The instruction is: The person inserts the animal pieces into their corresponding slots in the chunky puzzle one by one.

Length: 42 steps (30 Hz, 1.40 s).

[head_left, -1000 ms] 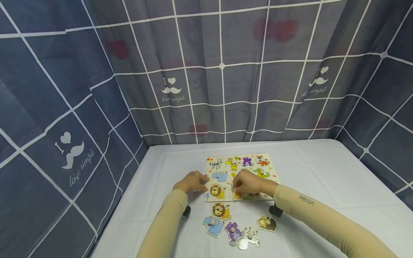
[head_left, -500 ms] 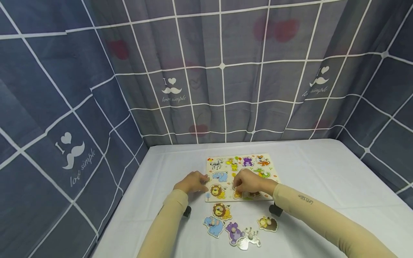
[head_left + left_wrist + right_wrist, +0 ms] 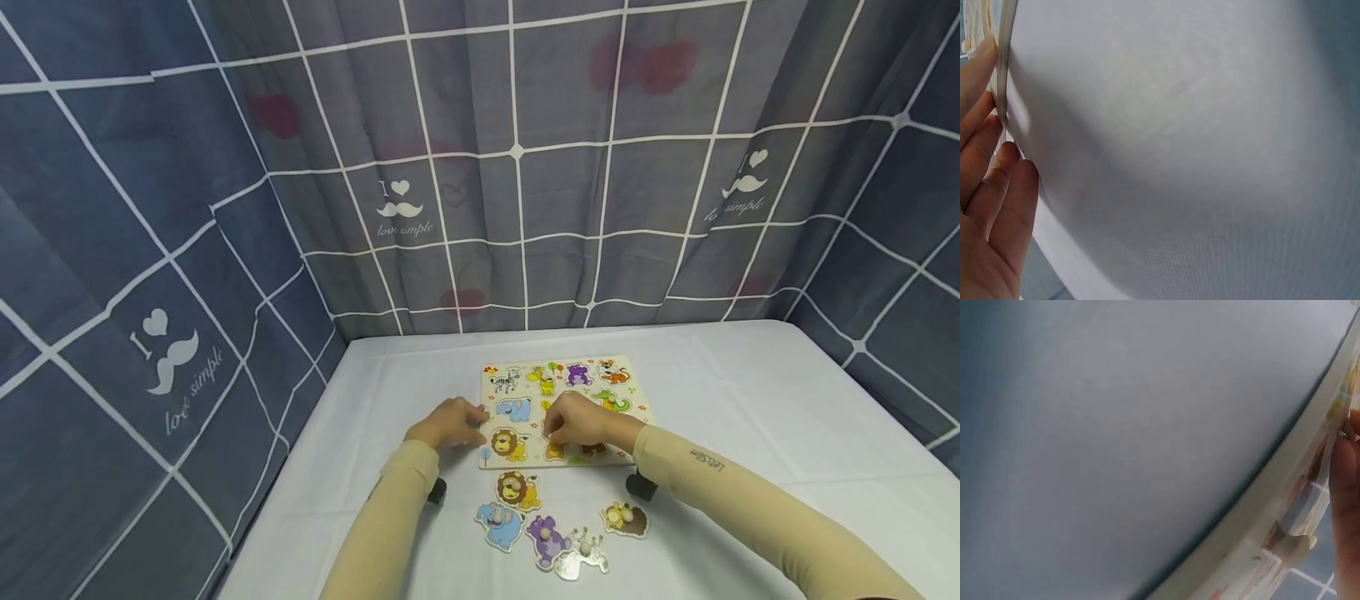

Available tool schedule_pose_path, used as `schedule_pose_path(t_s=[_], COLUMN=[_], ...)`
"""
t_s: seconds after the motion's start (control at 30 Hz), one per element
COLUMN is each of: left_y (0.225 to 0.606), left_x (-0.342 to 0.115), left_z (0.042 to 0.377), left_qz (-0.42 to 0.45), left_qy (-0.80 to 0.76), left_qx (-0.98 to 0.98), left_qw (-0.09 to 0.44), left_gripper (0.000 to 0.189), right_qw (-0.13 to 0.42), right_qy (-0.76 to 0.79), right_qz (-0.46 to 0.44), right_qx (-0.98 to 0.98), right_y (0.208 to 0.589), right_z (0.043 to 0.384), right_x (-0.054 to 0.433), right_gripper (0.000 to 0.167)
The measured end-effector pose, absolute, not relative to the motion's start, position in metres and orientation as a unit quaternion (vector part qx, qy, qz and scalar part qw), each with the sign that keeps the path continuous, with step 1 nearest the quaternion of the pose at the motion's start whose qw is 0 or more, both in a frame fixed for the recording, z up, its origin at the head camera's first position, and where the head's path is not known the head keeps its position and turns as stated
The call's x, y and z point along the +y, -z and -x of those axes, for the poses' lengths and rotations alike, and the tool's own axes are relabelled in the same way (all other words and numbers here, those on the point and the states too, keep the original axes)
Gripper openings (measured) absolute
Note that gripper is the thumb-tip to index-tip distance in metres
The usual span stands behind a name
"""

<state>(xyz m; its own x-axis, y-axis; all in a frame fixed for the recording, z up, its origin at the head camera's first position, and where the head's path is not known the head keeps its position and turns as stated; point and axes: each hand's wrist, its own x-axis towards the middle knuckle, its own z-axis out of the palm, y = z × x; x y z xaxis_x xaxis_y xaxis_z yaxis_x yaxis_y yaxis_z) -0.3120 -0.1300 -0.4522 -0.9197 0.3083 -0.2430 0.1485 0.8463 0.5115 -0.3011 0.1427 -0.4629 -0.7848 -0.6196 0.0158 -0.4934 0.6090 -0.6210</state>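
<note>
A wooden animal puzzle board [image 3: 534, 454] lies on the white-covered table. My left hand [image 3: 450, 422] rests at its left edge; in the left wrist view the thumb [image 3: 979, 72] lies on top, with fairly straight fingers [image 3: 1016, 206] along the side. Over the board's lower middle, my right hand [image 3: 577, 419] pinches an orange-brown puzzle piece [image 3: 555, 452] by its small knob [image 3: 1350, 432]. That piece overlaps a bottom-row slot and is mostly hidden by the hand. Just right of it, a brown piece with a pale knob [image 3: 1294, 549] sits on the board.
In front of the board lie a lion piece [image 3: 517, 493], an elephant piece [image 3: 498, 527], a purple hippo piece [image 3: 542, 546], a shiny zebra piece [image 3: 572, 567] touching the hippo, and a hedgehog piece [image 3: 633, 523]. A grid-patterned curtain [image 3: 480, 200] surrounds the table [image 3: 720, 392].
The orange-brown piece under my right hand has shifted slightly and now sits flatter in its slot. Both hands otherwise keep their places; the view has drifted a little.
</note>
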Motion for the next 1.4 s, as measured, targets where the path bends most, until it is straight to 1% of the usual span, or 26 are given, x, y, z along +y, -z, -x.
schedule_pose_path(t_s=[0.3, 0.43, 0.6, 0.83, 1.03, 1.27, 1.4], left_y=[0.452, 0.452, 0.452, 0.452, 0.453, 0.449, 0.449], left_x=[-0.129, -0.13, -0.131, -0.13, -0.128, -0.127, -0.127], left_z=[0.313, 0.313, 0.313, 0.314, 0.313, 0.312, 0.311], left_qz=[-0.13, -0.132, -0.129, -0.13, -0.129, -0.124, -0.12], left_qy=[-0.247, -0.249, -0.246, -0.248, -0.25, -0.249, -0.25], left_qx=[0.947, 0.946, 0.948, 0.948, 0.946, 0.947, 0.948], left_qw=[0.157, 0.159, 0.157, 0.152, 0.158, 0.158, 0.158], left_gripper=[0.05, 0.05, 0.049, 0.05, 0.05, 0.05, 0.05], right_qw=[0.104, 0.106, 0.097, 0.09, 0.083, 0.103, 0.095], right_qy=[0.318, 0.32, 0.31, 0.32, 0.334, 0.353, 0.352], right_qz=[0.282, 0.275, 0.27, 0.264, 0.258, 0.256, 0.266], right_qx=[0.899, 0.9, 0.906, 0.906, 0.903, 0.894, 0.892], right_y=[0.467, 0.467, 0.466, 0.464, 0.462, 0.461, 0.462], right_z=[0.302, 0.301, 0.3, 0.296, 0.289, 0.277, 0.27], right_x=[0.143, 0.144, 0.147, 0.154, 0.158, 0.158, 0.158], right_gripper=[0.009, 0.007, 0.009, 0.008, 0.008, 0.006, 0.006])
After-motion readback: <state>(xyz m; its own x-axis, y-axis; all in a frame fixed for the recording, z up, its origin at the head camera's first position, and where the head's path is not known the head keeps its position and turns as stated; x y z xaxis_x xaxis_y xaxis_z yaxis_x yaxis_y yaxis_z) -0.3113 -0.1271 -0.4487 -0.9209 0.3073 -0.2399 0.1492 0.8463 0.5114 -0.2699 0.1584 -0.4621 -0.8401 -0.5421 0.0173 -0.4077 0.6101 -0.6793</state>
